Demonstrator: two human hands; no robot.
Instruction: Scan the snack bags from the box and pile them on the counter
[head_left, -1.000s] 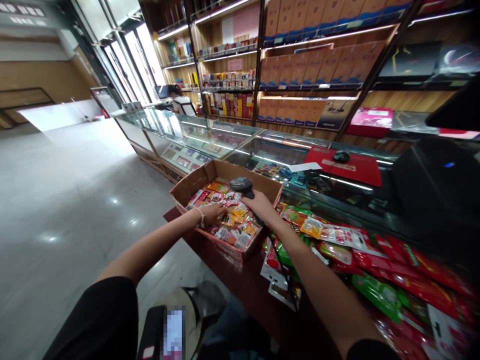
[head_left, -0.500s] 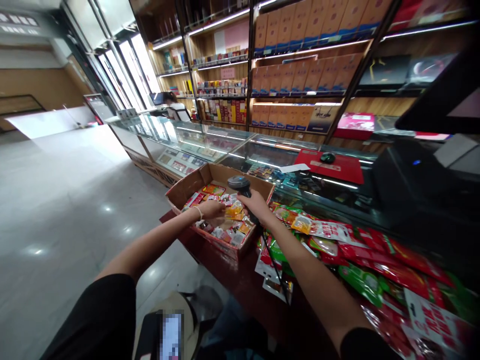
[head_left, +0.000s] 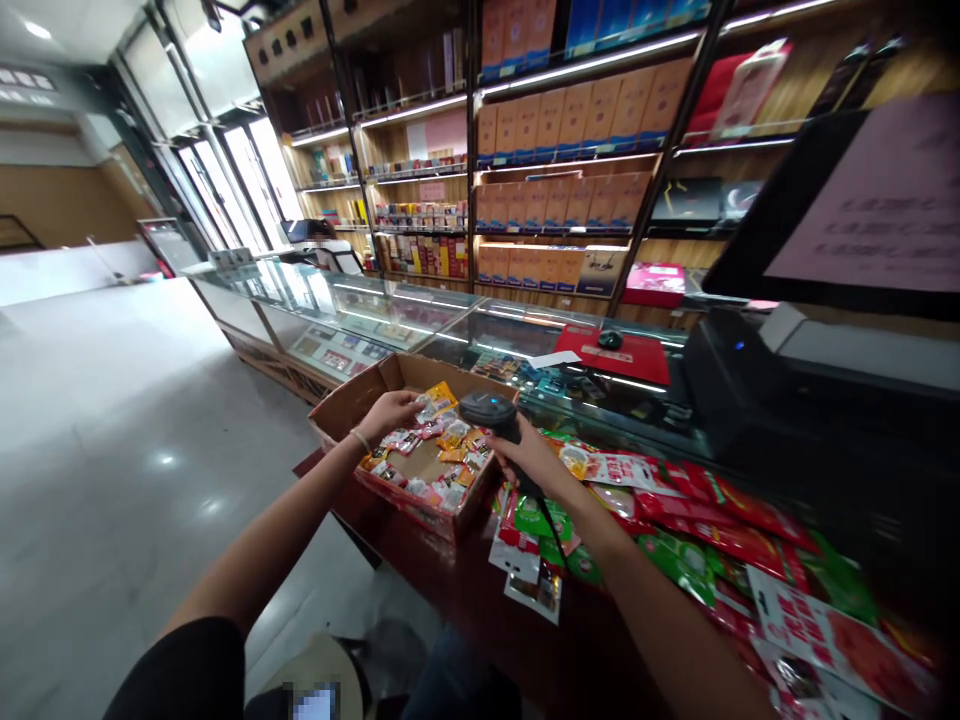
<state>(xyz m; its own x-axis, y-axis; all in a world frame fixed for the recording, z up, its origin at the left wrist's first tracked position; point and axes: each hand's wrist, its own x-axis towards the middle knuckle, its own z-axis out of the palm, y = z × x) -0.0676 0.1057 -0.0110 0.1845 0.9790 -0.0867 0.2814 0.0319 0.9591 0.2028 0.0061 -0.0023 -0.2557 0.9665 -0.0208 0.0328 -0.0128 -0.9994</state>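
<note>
My right hand [head_left: 529, 460] is wrapped round the handle of a black barcode scanner [head_left: 489, 408], its head pointing left over the box edge. A cable hangs down from its handle. Over the cardboard box [head_left: 427, 520], my left hand [head_left: 395, 412] has its fingers closed on a small yellow and clear snack packet [head_left: 437, 400]. Several other small snack packets [head_left: 454, 438] lie loose inside the box, with part of its bottom showing. To the right of the box, larger red, green and white snack packets [head_left: 675, 560] are piled beneath my right forearm.
Behind the box runs a glass display counter [head_left: 397, 310] with a red mat [head_left: 652, 362] and a black mouse [head_left: 610, 340] on it. A monitor [head_left: 847, 220] and a black machine [head_left: 720, 390] stand at the right. A stool [head_left: 322, 665] is below me.
My left hand has moved back inside the box and now holds a yellow packet up. My right hand keeps the scanner near the box's right edge. The camera view has tilted up.
</note>
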